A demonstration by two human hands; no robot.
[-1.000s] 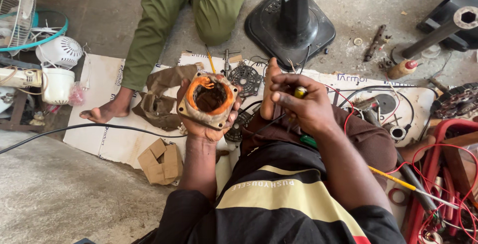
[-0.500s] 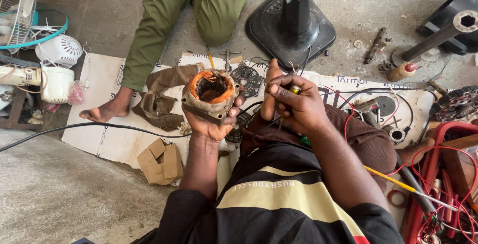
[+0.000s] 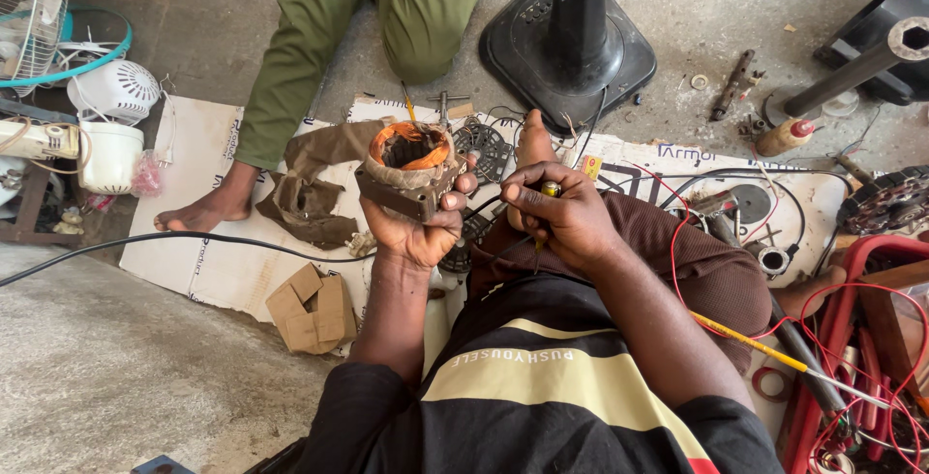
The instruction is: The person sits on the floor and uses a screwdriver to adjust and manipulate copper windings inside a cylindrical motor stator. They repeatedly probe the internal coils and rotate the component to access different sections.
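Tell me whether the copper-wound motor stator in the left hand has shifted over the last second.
Yes. The copper-wound motor stator has tilted and moved up the view, closer to the black fan base, with the left hand gripping it from below.

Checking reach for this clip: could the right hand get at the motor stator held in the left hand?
Probably yes. The right hand, gripping a small yellow-tipped tool, sits just beside the motor stator in the left hand, nothing between.

The left hand is raised in front of the chest, palm up, fingers curled closed round a load; its forearm rises straight from the bent elbow; the right hand (just beside it, not touching) is pinched shut, knuckles up, wrist bent inward.
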